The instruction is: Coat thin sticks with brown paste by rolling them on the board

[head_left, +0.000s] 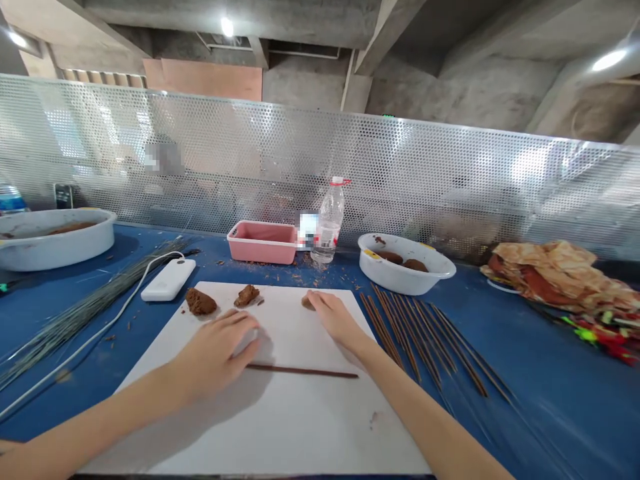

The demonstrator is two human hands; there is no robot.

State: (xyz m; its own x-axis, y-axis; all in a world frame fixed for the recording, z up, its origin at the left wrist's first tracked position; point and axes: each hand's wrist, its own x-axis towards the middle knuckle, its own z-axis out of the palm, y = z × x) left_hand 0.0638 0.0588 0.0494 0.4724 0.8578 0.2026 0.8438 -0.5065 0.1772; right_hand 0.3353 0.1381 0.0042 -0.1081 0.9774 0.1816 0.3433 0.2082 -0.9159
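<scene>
We can read no text, brand or number here. Label on the plastic water bottle [327, 233], ahead of the right hand [337, 320]: too small and blurred to make out; the patch just left of it is pixelated. A small yellow tag [371, 253] on the rim of a white basin [440, 267], also ahead of that hand, shows no legible marks.

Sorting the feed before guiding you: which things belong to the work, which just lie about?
In use: left hand, right hand, brown clay-like lumps, thin brown stick, white plastic board.
Idle: pink plastic tub, clear plastic bottle, white power bank.
</scene>
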